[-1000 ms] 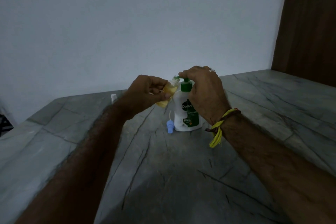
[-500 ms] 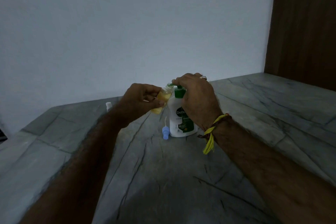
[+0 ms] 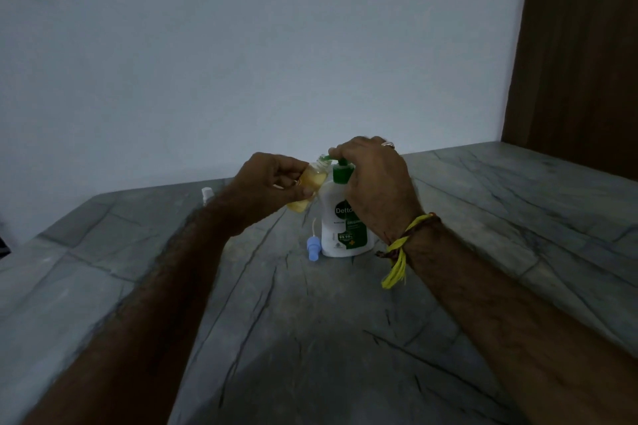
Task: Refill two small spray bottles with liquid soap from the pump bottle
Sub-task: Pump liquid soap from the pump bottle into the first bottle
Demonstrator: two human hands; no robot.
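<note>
At the centre of the frame your pump bottle stood on the grey stone counter, its label reading "Dett", then cut off by your right hand, with "99.99" lower down and the rest too small to read. That hand curled over the green pump head, while your left hand gripped a tilted small spray bottle of yellow liquid, its open mouth just under the nozzle. A blue spray cap lay just left of the bottle's base, and a small white object further left was mostly hidden behind your forearm

Left hand grips small clear yellow-filled spray bottle tilted under green pump nozzle of white soap bottle, right hand atop pump.
</note>
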